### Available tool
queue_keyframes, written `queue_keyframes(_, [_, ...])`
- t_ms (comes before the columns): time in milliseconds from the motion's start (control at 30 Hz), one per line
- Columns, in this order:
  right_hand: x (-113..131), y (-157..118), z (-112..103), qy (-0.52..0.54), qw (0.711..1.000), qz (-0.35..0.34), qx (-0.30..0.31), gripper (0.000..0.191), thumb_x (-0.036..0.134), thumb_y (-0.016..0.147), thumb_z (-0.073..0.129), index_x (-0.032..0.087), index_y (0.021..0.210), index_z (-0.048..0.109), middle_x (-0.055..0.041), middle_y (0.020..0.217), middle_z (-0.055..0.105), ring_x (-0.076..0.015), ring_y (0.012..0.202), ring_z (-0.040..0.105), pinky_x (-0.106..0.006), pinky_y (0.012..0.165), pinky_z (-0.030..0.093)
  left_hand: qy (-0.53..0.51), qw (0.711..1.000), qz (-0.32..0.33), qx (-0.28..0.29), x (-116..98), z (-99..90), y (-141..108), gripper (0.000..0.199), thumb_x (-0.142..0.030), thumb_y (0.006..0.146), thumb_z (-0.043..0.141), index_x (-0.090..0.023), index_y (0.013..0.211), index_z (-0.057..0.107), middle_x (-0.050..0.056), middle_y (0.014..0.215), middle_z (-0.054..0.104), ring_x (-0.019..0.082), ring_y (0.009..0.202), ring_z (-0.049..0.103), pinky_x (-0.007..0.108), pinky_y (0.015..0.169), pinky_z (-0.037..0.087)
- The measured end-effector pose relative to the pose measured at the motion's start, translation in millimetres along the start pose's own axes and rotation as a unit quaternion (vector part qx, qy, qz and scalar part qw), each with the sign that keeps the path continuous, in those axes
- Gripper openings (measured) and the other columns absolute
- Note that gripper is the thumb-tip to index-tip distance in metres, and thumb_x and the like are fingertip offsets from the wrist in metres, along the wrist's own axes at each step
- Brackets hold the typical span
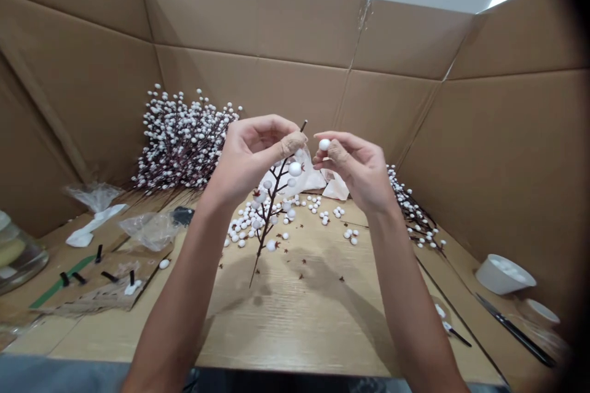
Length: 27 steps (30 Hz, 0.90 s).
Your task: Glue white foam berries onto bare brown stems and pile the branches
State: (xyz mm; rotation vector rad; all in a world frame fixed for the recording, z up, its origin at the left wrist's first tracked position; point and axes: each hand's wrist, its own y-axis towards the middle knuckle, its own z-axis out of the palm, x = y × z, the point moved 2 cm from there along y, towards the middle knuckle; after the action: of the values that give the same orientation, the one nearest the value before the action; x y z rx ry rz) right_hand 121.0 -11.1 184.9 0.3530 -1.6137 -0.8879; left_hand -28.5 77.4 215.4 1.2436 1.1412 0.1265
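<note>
My left hand (262, 150) pinches a dark branch (268, 215) near its upper end, and the branch hangs down at a slant over the table. White berries, some with small reddish-brown star caps, sit along its twigs. To the right, my right hand (353, 163) holds one white berry (324, 145) between thumb and fingertips, a short gap away from the branch. Both thumbs have tan wrapping on them. Under the hands, many loose white berries (244, 224) lie on the wooden table (295, 319), with small star caps (342, 279) scattered in front of them.
Berry branches are heaped at the back left (179, 141), with a smaller bunch (415, 209) at right. Cardboard walls (299, 18) surround the table. A white cup (504, 274) and a dark-handled blade (516, 331) lie right; plastic bags (152, 230) and a clear jar (18, 255) left.
</note>
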Motion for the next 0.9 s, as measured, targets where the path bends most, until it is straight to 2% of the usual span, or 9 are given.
queue_keyframes(100, [20,-3,-4,0.005,0.999,-0.029,-0.023,0.019,0.029,0.083,0.062,0.023,0.1,0.064,-0.0003,0.085,0.061,-0.0104,0.076,0.061,-0.028,0.074,0.056,-0.004,1.0,-0.016,0.005,1,5.6,-1,0.011,-0.026,0.069,0.075,-0.018,0.075,0.071,0.003,0.073,0.069,0.013,0.066,0.064,0.023,0.06,0.054])
queue_keyframes(233, [30,-8,-2,0.004,0.998,-0.053,-0.031,0.013,0.031,0.082,0.063,0.021,0.091,0.063,-0.0012,0.088,0.064,-0.0128,0.083,0.064,-0.03,0.079,0.057,-0.017,0.999,-0.026,0.023,-1,15.3,-4,0.008,-0.023,0.07,0.075,-0.018,0.075,0.072,0.002,0.073,0.07,0.012,0.064,0.064,0.022,0.059,0.054])
queue_keyframes(433, [37,-11,0,-0.025,0.999,-0.042,-0.022,0.024,0.041,0.083,0.06,0.021,0.095,0.062,-0.0037,0.096,0.067,-0.0169,0.094,0.065,-0.035,0.085,0.057,-0.012,0.999,-0.015,0.044,-10,27.9,-7,0.008,-0.019,0.07,0.074,-0.019,0.078,0.073,0.003,0.076,0.071,0.013,0.067,0.064,0.023,0.06,0.053])
queue_keyframes(900, [44,-16,-6,-0.092,0.995,-0.041,-0.015,0.025,0.042,0.081,0.06,0.021,0.093,0.064,-0.0021,0.09,0.066,-0.0159,0.091,0.065,-0.03,0.078,0.058,0.056,0.997,0.013,0.06,-14,31.3,-10,0.008,-0.015,0.072,0.07,-0.02,0.077,0.074,0.003,0.075,0.071,0.013,0.065,0.061,0.025,0.055,0.048])
